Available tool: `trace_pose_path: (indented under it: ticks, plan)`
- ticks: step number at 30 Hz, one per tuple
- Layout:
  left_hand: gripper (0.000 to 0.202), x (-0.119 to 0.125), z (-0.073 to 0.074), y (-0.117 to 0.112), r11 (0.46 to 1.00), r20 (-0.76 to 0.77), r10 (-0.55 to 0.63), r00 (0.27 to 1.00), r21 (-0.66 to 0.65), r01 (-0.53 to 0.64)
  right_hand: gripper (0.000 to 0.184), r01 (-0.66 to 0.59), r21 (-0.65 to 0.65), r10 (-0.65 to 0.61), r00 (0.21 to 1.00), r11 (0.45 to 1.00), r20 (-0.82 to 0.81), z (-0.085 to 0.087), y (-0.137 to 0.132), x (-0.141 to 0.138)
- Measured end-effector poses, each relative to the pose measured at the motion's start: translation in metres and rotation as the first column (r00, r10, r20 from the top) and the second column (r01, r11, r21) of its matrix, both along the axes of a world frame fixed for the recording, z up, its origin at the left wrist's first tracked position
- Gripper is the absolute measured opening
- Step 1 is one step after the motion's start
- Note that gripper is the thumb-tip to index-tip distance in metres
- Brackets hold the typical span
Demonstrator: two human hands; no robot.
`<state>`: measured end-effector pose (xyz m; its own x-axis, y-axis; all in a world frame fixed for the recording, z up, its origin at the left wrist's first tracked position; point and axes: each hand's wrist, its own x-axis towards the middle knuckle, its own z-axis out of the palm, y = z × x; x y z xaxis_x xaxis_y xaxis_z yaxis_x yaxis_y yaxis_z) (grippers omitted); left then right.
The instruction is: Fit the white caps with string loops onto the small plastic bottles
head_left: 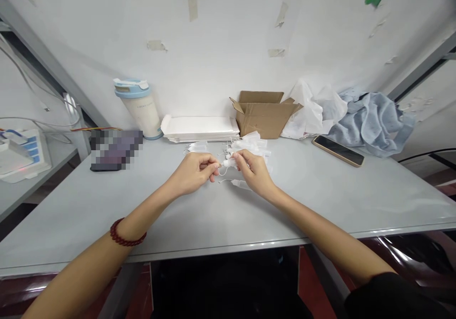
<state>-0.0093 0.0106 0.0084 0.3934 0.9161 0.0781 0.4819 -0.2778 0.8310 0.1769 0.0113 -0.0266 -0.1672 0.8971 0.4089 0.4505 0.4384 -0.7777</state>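
Note:
My right hand (254,169) pinches a small bottle with a white cap (228,162) over the table, most of it hidden by the fingers. Close beside it, the fingertips of my left hand (195,171) are pressed together at the cap end; what they grip is too small to make out. A thin white strand (223,172) hangs in a curve between both hands. Below my right hand lies another translucent bottle (241,184) with a strand at its tip. Behind the hands is a pile of similar clear pieces (253,141), and a smaller group (198,146) sits to its left.
Along the wall stand a blue-lidded cup (140,112), a stack of flat white boxes (201,128), an open cardboard box (261,119), a white plastic bag (313,110) and a blue cloth (377,121). A phone (338,150) lies right; a blurred dark object (116,150) lies left.

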Motion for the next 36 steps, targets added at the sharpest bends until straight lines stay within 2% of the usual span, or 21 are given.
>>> trace_pose_path:
  ticks: [13,19,23,30,36]
  plan:
    - [0.019,0.002,-0.004,0.0,0.999,0.026,0.011,1.0,-0.036,-0.01,0.032,-0.008,0.026,0.007,0.999,1.0,0.036,-0.001,0.004,0.002]
    - [0.026,-0.003,-0.001,0.005,0.998,0.147,-0.038,0.988,-0.047,0.046,0.036,-0.029,-0.05,0.024,0.996,0.998,-0.087,0.011,0.003,0.004]
    - [0.029,-0.007,0.0,0.01,0.995,0.209,-0.018,0.978,-0.09,0.038,0.041,-0.035,-0.074,0.025,0.99,0.997,-0.138,0.015,0.001,0.004]
    - [0.029,-0.007,-0.001,0.011,0.994,0.183,-0.053,0.982,-0.084,0.069,0.04,-0.047,-0.064,0.035,0.984,0.997,-0.173,0.015,0.002,0.005]
    - [0.024,-0.005,-0.001,0.007,0.994,0.161,-0.05,0.986,-0.088,0.065,0.036,-0.022,-0.058,0.016,0.994,0.998,-0.106,0.012,0.001,0.004]
